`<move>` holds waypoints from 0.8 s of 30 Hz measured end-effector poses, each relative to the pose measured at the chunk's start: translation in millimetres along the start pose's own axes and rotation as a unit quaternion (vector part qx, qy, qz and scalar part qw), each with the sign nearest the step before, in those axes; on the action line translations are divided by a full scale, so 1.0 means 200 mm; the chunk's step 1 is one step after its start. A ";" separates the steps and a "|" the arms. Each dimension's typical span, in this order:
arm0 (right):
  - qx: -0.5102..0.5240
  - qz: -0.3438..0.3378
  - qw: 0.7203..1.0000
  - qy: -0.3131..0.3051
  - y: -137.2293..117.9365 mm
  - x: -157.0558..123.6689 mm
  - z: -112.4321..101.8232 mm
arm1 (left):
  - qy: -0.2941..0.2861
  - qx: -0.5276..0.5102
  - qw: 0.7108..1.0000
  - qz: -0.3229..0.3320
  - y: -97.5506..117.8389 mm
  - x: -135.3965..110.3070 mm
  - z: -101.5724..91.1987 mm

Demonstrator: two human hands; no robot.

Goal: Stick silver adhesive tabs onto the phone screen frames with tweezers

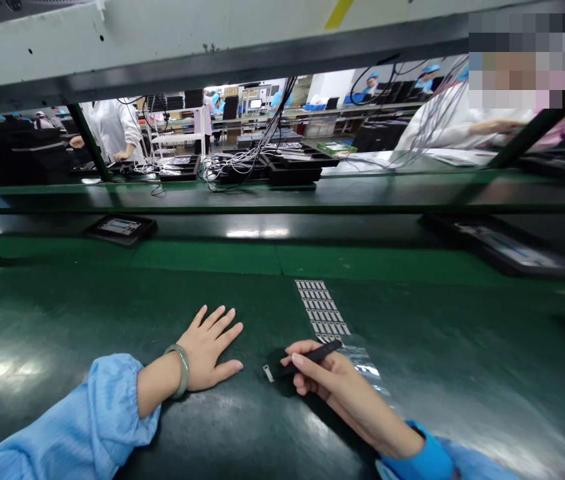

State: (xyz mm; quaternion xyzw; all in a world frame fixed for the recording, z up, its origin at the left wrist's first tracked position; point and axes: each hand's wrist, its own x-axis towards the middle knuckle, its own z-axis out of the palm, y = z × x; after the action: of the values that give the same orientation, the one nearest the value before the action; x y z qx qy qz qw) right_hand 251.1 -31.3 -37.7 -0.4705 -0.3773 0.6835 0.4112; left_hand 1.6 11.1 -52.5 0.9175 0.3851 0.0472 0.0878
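1. Currently I have the left hand [207, 357] palm down on the green worktop [62, 320], its fingers spread and gripping nothing; a bracelet [185, 377] circles the wrist.
2. Right hand [335, 377]: fingers closed round a black pen-like tool [318, 352], slanting down to the left.
3. Small metal piece [268, 373] at the tool's lower end, between the 2 hands. Clinging to the tip or lying on the worktop: I cannot tell.
4. Sheet of small parts [319, 303] lies just beyond the right hand, in rows. Clear film [362, 363] runs from its near end, partly hidden from me by that hand.
5. Farther off, 2 black trays: the left tray [121, 228] and the right tray [507, 247], the latter blurred.
6. Pale beam [212, 33] spans the top and blocks my upper view; dark post [87, 140] and loose cables [277, 117] cross the background.
7. Beyond, 1 white-coated co-worker [117, 123] stands behind that post, hands low.
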 end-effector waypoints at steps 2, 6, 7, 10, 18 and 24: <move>-0.002 0.001 1.000 -0.001 0.00 0.00 0.00 | 0.000 -0.001 1.000 0.000 0.00 0.00 0.00; 0.002 0.006 1.000 -0.003 0.00 0.00 0.00 | 0.002 -0.003 1.000 -0.001 0.00 0.00 0.00; 0.003 0.006 1.000 -0.003 0.00 0.00 0.00 | 0.001 -0.003 1.000 -0.001 0.00 0.00 0.00; 0.007 0.004 1.000 -0.001 0.00 0.00 -0.01 | -0.003 -0.003 1.000 -0.001 0.00 0.00 -0.01; 0.008 0.002 1.000 -0.010 0.01 0.00 -0.01 | -0.013 0.002 1.000 -0.004 0.01 0.00 -0.02; 0.010 -0.009 1.000 -0.018 0.02 0.01 -0.02 | -0.011 0.014 1.000 -0.003 0.01 0.00 0.00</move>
State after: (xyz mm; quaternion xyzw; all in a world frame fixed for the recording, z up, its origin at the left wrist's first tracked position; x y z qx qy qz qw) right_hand 253.1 -30.3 -42.7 -0.4503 -0.3818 0.6921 0.4153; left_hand 2.7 10.4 -51.7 0.9179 0.3875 0.0316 0.0789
